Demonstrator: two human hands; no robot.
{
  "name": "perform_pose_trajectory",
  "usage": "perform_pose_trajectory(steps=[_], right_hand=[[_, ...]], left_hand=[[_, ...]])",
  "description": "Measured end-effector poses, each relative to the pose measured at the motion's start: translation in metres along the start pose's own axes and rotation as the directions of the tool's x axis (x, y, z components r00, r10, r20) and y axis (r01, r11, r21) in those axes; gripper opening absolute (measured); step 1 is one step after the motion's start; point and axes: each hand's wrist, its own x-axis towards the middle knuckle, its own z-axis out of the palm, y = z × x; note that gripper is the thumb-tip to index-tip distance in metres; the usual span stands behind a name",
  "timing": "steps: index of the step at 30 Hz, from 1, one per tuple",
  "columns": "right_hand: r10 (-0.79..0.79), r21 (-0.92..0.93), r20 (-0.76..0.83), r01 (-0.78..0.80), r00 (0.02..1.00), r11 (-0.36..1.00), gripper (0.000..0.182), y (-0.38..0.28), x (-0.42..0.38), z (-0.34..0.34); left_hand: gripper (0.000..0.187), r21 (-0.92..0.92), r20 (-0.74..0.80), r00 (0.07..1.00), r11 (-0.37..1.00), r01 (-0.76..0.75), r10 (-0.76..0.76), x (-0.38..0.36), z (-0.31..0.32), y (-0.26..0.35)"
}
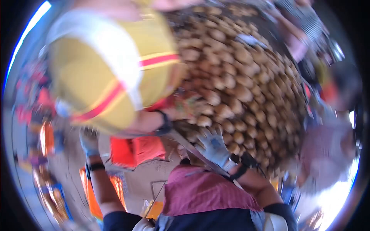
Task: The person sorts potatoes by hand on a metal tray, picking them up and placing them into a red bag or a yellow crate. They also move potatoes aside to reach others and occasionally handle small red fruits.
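A large heap of tan, rounded produce pieces [246,92] fills a table in front of me; blur hides their exact kind. My right hand [214,145], in a pale work glove with a bluish palm patch, reaches over the heap's near edge with its fingers spread and nothing in them. Off to the left, away from the heap, my left hand [89,141] hangs low in a similar glove, beside a person in yellow. Its fingers are smeared by motion.
The person in yellow [115,69] leans in close at the left, a patterned glove [189,107] on the heap. Below stands a red container [137,150]. An orange bag [92,192] lies near my left arm. Other people [327,146] stand along the right side.
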Motion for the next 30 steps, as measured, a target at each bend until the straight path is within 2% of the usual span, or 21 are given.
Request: perform_pose_trajectory(steps=[1, 2, 3, 4, 5, 6, 8, 10, 11, 14, 15, 17, 18, 20, 21, 23, 24, 26, 28, 29, 30], right_hand=[[0.046, -0.173, -0.030, -0.050, 0.999, 0.984, 0.054, 0.009, -0.019, -0.003], [0.116, -0.213, -0.011, -0.116, 0.993, 0.970, 0.055, 0.025, -0.036, -0.006], [0.219, -0.150, 0.005, -0.216, 0.976, 0.965, 0.054, 0.035, -0.058, -0.011], [0.306, -0.082, 0.025, -0.303, 0.952, 0.949, 0.053, 0.044, -0.079, -0.015], [0.245, -0.100, -0.155, -0.262, 0.957, 0.960, 0.051, 0.059, -0.104, -0.002], [0.271, -0.118, -0.228, -0.303, 0.935, 0.946, 0.049, 0.063, -0.122, -0.001], [0.376, -0.159, -0.264, -0.424, 0.888, 0.891, 0.043, 0.071, -0.154, -0.002], [0.602, -0.189, -0.225, -0.640, 0.766, 0.745, 0.040, 0.081, -0.176, -0.016], [0.526, -0.167, -0.416, -0.631, 0.741, 0.757, 0.040, 0.102, -0.202, 0.008], [0.506, -0.201, -0.405, -0.614, 0.761, 0.763, 0.040, 0.120, -0.205, -0.008], [0.486, -0.152, -0.474, -0.612, 0.735, 0.776, 0.041, 0.125, -0.198, -0.016], [0.506, -0.033, -0.628, -0.670, 0.591, 0.742, 0.040, 0.142, -0.187, -0.019], [0.521, 0.005, -0.656, -0.687, 0.546, 0.727, 0.040, 0.146, -0.178, -0.025], [0.464, 0.003, -0.635, -0.598, 0.618, 0.801, 0.037, 0.136, -0.125, -0.045], [0.432, 0.055, -0.585, -0.497, 0.687, 0.866, 0.037, 0.126, -0.092, -0.057], [0.309, 0.087, -0.514, -0.309, 0.801, 0.947, 0.036, 0.114, -0.022, -0.068], [0.216, 0.060, -0.494, -0.215, 0.842, 0.975, 0.035, 0.110, 0.010, -0.071], [0.072, -0.174, -0.447, -0.165, 0.892, 0.971, 0.033, 0.104, 0.065, -0.066], [0.124, -0.357, -0.304, -0.234, 0.945, 0.904, 0.029, 0.122, 0.102, -0.045], [0.160, -0.332, -0.243, -0.237, 0.957, 0.913, 0.027, 0.123, 0.116, -0.054], [0.096, -0.350, -0.350, -0.225, 0.932, 0.909, 0.038, 0.138, 0.124, -0.038]], left_hand=[[0.051, 0.043, 0.295, 0.956, 0.999, -0.009, -0.004, 0.013, -0.029, -0.036], [0.046, 0.024, 0.229, 0.973, 1.000, 0.005, -0.011, -0.034, 0.003, -0.064], [0.041, 0.139, 0.521, 0.838, 0.985, 0.102, -0.160, 0.003, -0.072, -0.116], [0.033, 0.266, 0.093, 0.981, 0.954, 0.138, -0.168, -0.051, -0.034, -0.144], [0.030, 0.233, 0.094, 0.946, 0.931, 0.282, -0.310, -0.075, -0.031, -0.169], [0.028, 0.197, 0.091, 0.894, 0.888, 0.417, -0.440, -0.094, -0.033, -0.188], [0.027, 0.381, -0.012, 0.884, 0.815, 0.437, -0.468, -0.144, 0.003, -0.205], [0.027, 0.600, 0.185, 0.929, 0.785, 0.152, -0.321, -0.181, 0.035, -0.207], [0.026, 0.592, 0.241, 0.919, 0.798, 0.115, -0.312, -0.189, 0.047, -0.208], [0.020, 0.631, 0.454, 0.834, 0.774, -0.052, -0.314, -0.207, 0.092, -0.201], [0.020, 0.628, 0.457, 0.834, 0.776, -0.058, -0.308, -0.211, 0.110, -0.197], [0.019, 0.540, 0.704, 0.670, 0.791, -0.289, -0.236, -0.219, 0.144, -0.195], [0.019, 0.539, 0.703, 0.671, 0.792, -0.288, -0.234, -0.219, 0.156, -0.203], [0.019, 0.384, 0.828, 0.561, 0.738, -0.554, -0.009, -0.218, 0.178, -0.224], [0.019, 0.383, 0.828, 0.560, 0.739, -0.555, -0.009, -0.224, 0.190, -0.228], [0.017, 0.242, 0.904, 0.407, 0.626, -0.742, 0.133, -0.239, 0.212, -0.233], [0.017, 0.240, 0.902, 0.410, 0.627, -0.741, 0.139, -0.248, 0.215, -0.234], [0.016, 0.267, 0.947, 0.320, 0.482, -0.835, 0.029, -0.264, 0.213, -0.232], [0.015, 0.159, 0.981, 0.187, 0.349, -0.923, 0.046, -0.266, 0.199, -0.240], [0.016, 0.180, 0.975, 0.214, 0.371, -0.911, 0.054, -0.266, 0.194, -0.246], [0.018, 0.194, 0.968, 0.246, 0.479, -0.856, 0.049, -0.266, 0.192, -0.247]])
